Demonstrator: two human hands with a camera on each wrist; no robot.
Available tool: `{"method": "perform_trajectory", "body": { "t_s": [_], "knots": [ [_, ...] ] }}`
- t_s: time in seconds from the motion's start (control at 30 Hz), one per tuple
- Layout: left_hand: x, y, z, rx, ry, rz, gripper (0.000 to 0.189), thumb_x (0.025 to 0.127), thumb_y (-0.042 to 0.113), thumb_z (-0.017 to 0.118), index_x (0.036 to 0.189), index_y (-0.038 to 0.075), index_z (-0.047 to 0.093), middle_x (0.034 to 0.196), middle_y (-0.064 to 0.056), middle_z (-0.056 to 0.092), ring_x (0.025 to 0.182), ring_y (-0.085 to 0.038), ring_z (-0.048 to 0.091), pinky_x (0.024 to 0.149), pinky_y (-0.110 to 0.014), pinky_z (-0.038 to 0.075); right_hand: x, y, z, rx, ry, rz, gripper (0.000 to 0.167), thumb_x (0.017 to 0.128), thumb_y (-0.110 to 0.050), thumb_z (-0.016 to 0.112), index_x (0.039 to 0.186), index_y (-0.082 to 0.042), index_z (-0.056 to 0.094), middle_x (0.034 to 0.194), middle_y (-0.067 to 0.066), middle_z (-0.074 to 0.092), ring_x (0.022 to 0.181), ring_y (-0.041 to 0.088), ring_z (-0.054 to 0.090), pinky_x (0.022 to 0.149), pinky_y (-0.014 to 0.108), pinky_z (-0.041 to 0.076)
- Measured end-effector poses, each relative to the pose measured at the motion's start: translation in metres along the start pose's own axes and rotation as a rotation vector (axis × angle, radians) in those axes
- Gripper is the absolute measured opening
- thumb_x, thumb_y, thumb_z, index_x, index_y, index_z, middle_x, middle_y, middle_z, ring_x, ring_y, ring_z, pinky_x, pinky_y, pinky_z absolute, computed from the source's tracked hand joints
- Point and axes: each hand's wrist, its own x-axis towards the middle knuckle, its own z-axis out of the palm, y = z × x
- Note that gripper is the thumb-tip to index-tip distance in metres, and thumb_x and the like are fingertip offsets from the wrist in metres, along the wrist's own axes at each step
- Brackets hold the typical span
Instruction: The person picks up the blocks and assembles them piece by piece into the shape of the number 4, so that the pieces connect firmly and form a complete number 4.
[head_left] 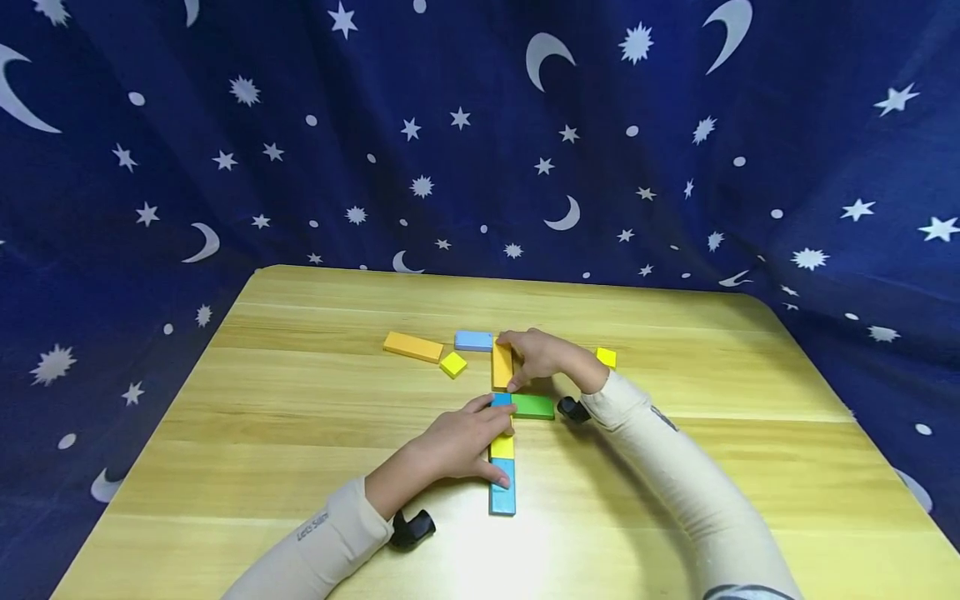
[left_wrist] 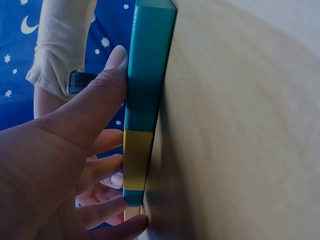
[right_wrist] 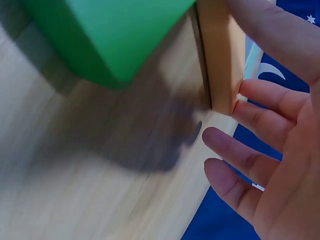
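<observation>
Blocks lie end to end in a column: a blue block [head_left: 502,502] nearest, then a yellow block [head_left: 502,448], another blue block [head_left: 500,399] and an orange block [head_left: 501,367]. My left hand [head_left: 461,442] rests along the near blocks with fingers spread; in the left wrist view its thumb lies against the teal-looking blue block [left_wrist: 150,70]. Thumb and index finger of my right hand [head_left: 546,354] pinch the orange block near its two ends. A green block [head_left: 534,407] juts right from the column, and a light blue block [head_left: 473,341] lies left of the orange block's far end.
Another orange block [head_left: 413,347] and a small yellow block [head_left: 453,364] lie to the left on the wooden table [head_left: 300,400]. A second small yellow block [head_left: 606,357] sits beyond my right wrist. A blue curtain [head_left: 480,150] with stars and moons hangs behind the table.
</observation>
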Motion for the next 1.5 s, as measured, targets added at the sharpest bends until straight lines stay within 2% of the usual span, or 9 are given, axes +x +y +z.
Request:
{"method": "perform_trajectory", "body": {
  "t_s": [0.13,0.33,0.8,1.17,1.37,1.5],
  "knots": [
    [-0.001,-0.002,-0.001,0.002,0.002,-0.011,0.06,0.071,0.061,0.063,0.115,0.022,0.052,0.146,0.007,0.033,0.137,-0.026,0.025,0.084,-0.039,0.05,0.002,0.0,0.001,-0.011,0.019,-0.063,0.075,0.076,-0.033,0.073,0.137,-0.005,0.039,0.144,0.014,0.036,0.127,0.037,0.037,0.105,0.048,0.03],
    [0.002,-0.001,-0.002,-0.001,0.008,0.008,0.06,0.071,0.061,0.062,0.116,0.021,0.052,0.146,0.006,0.033,0.137,-0.027,0.026,0.083,-0.04,0.05,-0.001,0.002,0.0,-0.008,0.032,-0.061,0.067,0.079,-0.031,0.07,0.135,-0.006,0.042,0.145,0.012,0.035,0.126,0.037,0.037,0.104,0.048,0.032],
    [0.006,0.0,-0.003,0.012,0.018,0.017,0.061,0.072,0.062,0.061,0.116,0.022,0.052,0.146,0.006,0.033,0.137,-0.026,0.026,0.083,-0.039,0.05,-0.004,0.0,-0.003,-0.017,0.039,-0.026,0.067,0.079,-0.03,0.07,0.136,-0.008,0.042,0.143,0.011,0.038,0.124,0.037,0.039,0.101,0.048,0.035],
    [0.001,-0.003,-0.001,0.008,0.018,0.0,0.062,0.07,0.063,0.062,0.116,0.022,0.053,0.146,0.007,0.033,0.137,-0.026,0.026,0.081,-0.039,0.051,-0.005,-0.008,0.0,-0.102,0.059,-0.102,0.066,0.08,-0.03,0.069,0.134,-0.003,0.044,0.143,0.017,0.035,0.125,0.041,0.038,0.104,0.051,0.03],
    [0.0,-0.001,0.002,0.012,0.028,0.014,0.061,0.071,0.062,0.062,0.115,0.021,0.053,0.146,0.006,0.034,0.136,-0.026,0.028,0.081,-0.037,0.051,-0.012,-0.011,0.004,-0.132,0.097,-0.09,0.061,0.078,-0.031,0.07,0.13,-0.005,0.05,0.142,0.016,0.038,0.118,0.041,0.043,0.098,0.049,0.038],
    [0.0,0.002,0.002,0.011,0.025,0.025,0.061,0.071,0.062,0.061,0.115,0.021,0.053,0.145,0.005,0.035,0.136,-0.026,0.028,0.084,-0.038,0.05,-0.016,-0.012,0.008,-0.156,0.123,-0.07,0.055,0.077,-0.031,0.07,0.125,-0.008,0.056,0.14,0.014,0.042,0.116,0.04,0.045,0.095,0.051,0.039]
  ]
}}
